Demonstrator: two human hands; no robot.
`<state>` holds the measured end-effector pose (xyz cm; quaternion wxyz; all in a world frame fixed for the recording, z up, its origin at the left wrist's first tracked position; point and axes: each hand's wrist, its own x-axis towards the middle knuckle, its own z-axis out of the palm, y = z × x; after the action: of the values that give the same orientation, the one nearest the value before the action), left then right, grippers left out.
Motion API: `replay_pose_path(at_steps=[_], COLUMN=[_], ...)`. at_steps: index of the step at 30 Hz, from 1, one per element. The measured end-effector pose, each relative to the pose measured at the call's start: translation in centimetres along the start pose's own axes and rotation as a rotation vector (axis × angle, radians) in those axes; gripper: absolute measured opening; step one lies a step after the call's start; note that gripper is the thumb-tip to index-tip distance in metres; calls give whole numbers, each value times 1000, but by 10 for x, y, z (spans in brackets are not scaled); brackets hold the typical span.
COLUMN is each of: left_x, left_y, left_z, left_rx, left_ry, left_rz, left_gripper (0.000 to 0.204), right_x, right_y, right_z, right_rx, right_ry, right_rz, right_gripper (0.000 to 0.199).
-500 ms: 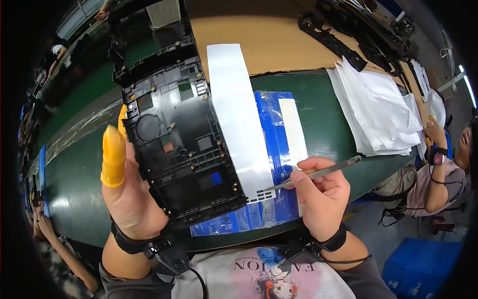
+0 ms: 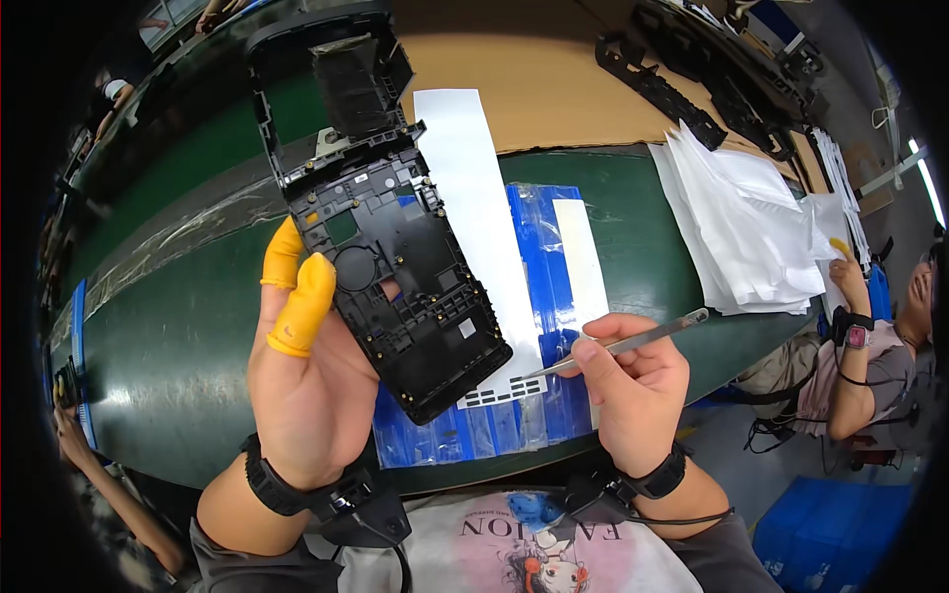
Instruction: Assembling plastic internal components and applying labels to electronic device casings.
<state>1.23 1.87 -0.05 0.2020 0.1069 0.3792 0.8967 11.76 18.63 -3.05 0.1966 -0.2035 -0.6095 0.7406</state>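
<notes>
My left hand (image 2: pixel 314 395), with yellow finger cots on its thumb and a finger, grips a black plastic housing (image 2: pixel 410 247) by its left edge. The housing is tilted above the table, its ribbed inner side with small brass inserts facing me. In my right hand (image 2: pixel 638 395) is a pair of metal tweezers (image 2: pixel 657 331), pinched between thumb and fingers. Their tips point left, at small black stickers (image 2: pixel 524 385) on the lower end of a long white backing sheet (image 2: pixel 465 148). Part of that sheet is hidden behind the housing.
Under the sheet lies a blue taped pad (image 2: pixel 539 237) with a cream strip (image 2: pixel 583 247) on it. White foam sheets (image 2: pixel 741 227) are stacked to the right. Cardboard (image 2: pixel 504 69) and more black plastic parts (image 2: pixel 662 89) lie at the back. A co-worker's arm (image 2: pixel 850 385) shows at right.
My left hand has moved the housing right and turned it, so it looks smaller and more of its upper frame shows. My right hand and the tweezers have barely shifted.
</notes>
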Motion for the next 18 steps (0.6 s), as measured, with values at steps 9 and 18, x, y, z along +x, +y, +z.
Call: replay_pose_path(at_steps=[9, 18], left_x=[-3, -12], left_y=[-2, -6], left_z=[13, 13], left_rx=[14, -149], left_ry=[85, 41], left_rz=[-63, -312], left_gripper=[35, 35], right_x=[5, 5], right_y=[-19, -36], right_z=[-8, 31], right_rx=[232, 321], right_ry=[-78, -138], right_rz=[142, -154], right_gripper=[17, 22])
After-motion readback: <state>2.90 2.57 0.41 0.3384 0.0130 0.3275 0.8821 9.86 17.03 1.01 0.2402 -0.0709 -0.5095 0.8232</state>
